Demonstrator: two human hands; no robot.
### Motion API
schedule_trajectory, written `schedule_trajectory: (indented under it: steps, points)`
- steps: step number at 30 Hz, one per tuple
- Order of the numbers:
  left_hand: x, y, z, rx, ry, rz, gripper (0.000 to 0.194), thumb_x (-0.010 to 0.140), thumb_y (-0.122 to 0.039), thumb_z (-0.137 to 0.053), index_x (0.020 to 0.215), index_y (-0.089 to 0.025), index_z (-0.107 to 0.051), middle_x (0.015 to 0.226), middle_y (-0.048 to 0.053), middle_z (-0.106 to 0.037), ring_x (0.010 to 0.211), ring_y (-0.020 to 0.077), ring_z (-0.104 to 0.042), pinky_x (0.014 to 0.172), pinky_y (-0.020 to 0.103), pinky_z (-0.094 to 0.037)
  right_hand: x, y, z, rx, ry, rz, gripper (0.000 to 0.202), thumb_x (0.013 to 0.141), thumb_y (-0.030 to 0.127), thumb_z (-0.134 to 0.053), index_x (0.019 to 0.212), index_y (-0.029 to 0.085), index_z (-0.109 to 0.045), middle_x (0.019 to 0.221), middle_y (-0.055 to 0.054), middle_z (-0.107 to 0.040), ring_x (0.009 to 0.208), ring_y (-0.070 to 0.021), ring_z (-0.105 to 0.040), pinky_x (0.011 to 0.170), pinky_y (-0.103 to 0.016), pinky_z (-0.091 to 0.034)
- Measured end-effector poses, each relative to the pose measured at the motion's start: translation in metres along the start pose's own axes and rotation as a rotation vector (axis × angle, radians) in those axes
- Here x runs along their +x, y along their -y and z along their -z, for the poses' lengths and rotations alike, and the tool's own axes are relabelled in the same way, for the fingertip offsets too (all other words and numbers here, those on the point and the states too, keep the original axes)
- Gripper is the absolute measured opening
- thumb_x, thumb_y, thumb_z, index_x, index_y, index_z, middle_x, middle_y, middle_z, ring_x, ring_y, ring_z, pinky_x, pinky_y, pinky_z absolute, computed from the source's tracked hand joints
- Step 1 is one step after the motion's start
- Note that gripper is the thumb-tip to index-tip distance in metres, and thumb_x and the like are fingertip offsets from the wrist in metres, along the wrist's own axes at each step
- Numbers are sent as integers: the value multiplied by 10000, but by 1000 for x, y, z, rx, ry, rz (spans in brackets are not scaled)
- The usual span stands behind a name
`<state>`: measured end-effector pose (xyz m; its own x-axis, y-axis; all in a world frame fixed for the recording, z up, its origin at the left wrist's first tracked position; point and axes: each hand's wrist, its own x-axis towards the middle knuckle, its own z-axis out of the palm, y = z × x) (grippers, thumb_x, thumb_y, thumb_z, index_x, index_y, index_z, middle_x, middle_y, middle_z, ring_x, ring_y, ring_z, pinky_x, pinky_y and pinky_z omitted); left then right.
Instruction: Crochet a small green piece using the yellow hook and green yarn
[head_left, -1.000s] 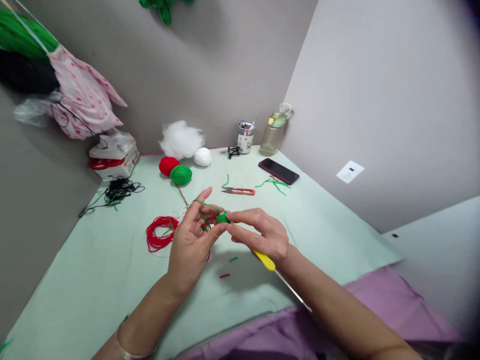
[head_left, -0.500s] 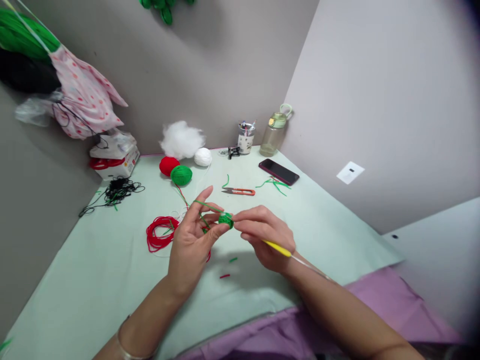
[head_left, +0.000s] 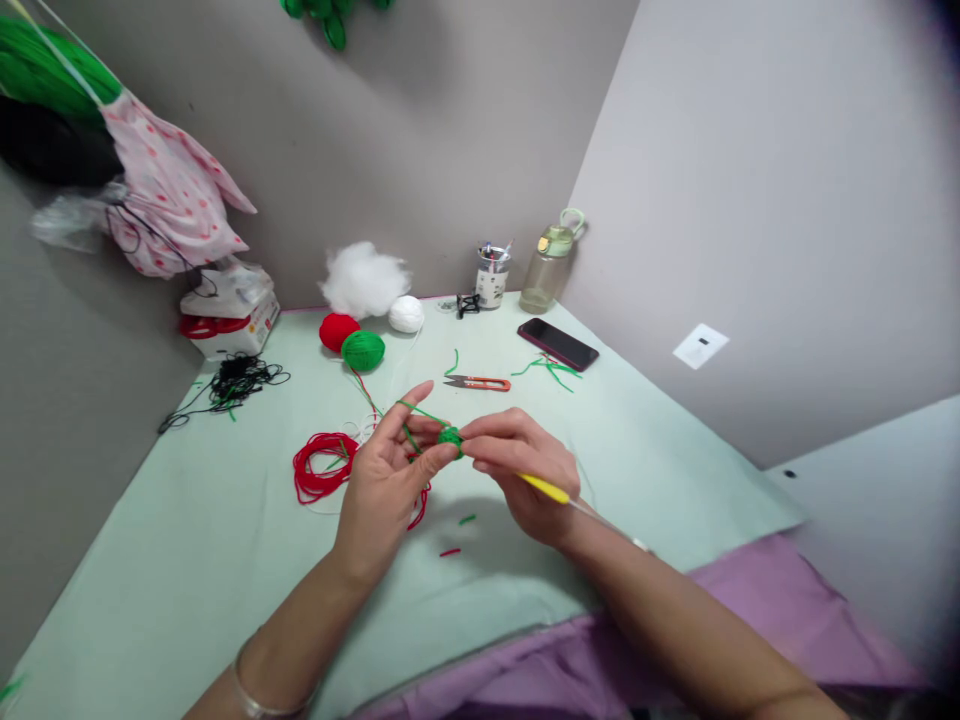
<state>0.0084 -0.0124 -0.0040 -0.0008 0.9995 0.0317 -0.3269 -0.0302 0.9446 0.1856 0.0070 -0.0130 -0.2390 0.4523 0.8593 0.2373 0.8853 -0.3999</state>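
Note:
Between thumb and fingers, my left hand pinches a small green crochet piece. A strand of green yarn runs from the piece over my raised left index finger. My right hand is closed around a crochet hook with a yellow grip, whose metal shaft sticks out behind toward the wrist. The hook's front end meets the green piece, and its tip is hidden by my fingers. Some red yarn hangs below my left hand.
A red yarn coil lies left of my hands. Beyond are orange thread snips, a green yarn ball, a red ball, a white ball, white stuffing, a phone and a bottle. Black yarn sits left.
My right hand and the hook have shifted slightly left, against the green piece. My left index finger has dipped a little, and more red yarn shows beneath the left hand.

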Motion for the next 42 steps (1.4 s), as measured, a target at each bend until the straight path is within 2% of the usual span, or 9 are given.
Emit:
schedule_trajectory:
  steps: [7, 10, 14, 22, 25, 29, 34, 38, 42]
  points:
    - [-3, 0, -6, -200, 33, 119, 600, 780, -281, -926, 1340, -250, -712, 975, -11, -703, 865, 104, -656, 797, 192, -522, -5, -2, 1, -461, -30, 339, 247, 957, 113, -709, 1134, 271, -777, 937, -52, -767, 809, -184, -727, 733, -300, -664]
    - [-5, -3, -8, -309, 106, 268, 599, 744, -313, -950, 1304, -237, -751, 964, -3, -703, 811, 95, -626, 758, 185, -502, -6, 1, 3, -486, -19, 356, 344, 922, 73, -736, 1161, 318, -773, 902, -32, -744, 801, -188, -705, 749, -306, -664]
    - [-4, -5, -5, -341, 219, 388, 640, 717, -358, -964, 1311, -225, -766, 979, 34, -711, 835, 126, -615, 791, 220, -499, -6, 6, 8, -412, 30, 353, 374, 888, 48, -767, 1200, 254, -772, 952, -57, -737, 891, -200, -723, 797, -299, -673]
    - [2, -12, 2, -294, 218, 373, 590, 736, -310, -943, 1299, -240, -780, 883, 11, -688, 735, 96, -557, 680, 180, -459, 1, 0, -2, 199, -90, -39, 241, 1025, 190, -647, 1198, 283, -787, 999, -66, -732, 843, -178, -751, 676, -301, -661]
    - [4, -14, 4, -288, 223, 374, 584, 743, -312, -929, 1301, -238, -775, 887, 28, -723, 739, 104, -590, 687, 183, -471, 3, 0, -1, 273, -87, -138, 172, 1031, 276, -654, 1121, 257, -800, 962, -73, -763, 867, -195, -749, 720, -339, -657]
    - [7, -14, 10, -269, 235, 329, 559, 762, -279, -894, 1303, -214, -769, 950, 41, -728, 809, 126, -642, 772, 213, -507, 5, -1, 4, 280, -61, -175, 162, 1038, 257, -644, 1014, 224, -800, 856, -51, -772, 843, -184, -725, 772, -350, -621]
    - [11, -14, 15, -234, 257, 304, 489, 753, -238, -869, 1235, -198, -800, 929, 16, -692, 799, 131, -667, 757, 229, -512, 10, -9, 6, 553, -114, -493, 223, 994, 370, -700, 889, 190, -777, 806, -34, -729, 647, -146, -683, 609, -296, -605]
    - [12, -13, 12, -184, 224, 276, 503, 788, -228, -850, 1283, -207, -764, 955, 35, -740, 889, 181, -705, 850, 295, -513, 15, -16, 7, 824, -31, -735, 293, 919, 458, -780, 873, 170, -745, 765, -20, -725, 596, -124, -676, 594, -270, -617]
    - [11, -11, 7, -115, 200, 211, 623, 816, -227, -841, 1415, -221, -667, 1036, 62, -777, 1020, 229, -705, 921, 344, -488, 15, -18, 6, 858, 32, -752, 313, 899, 477, -799, 915, 167, -762, 720, -17, -730, 612, -132, -683, 635, -281, -623]
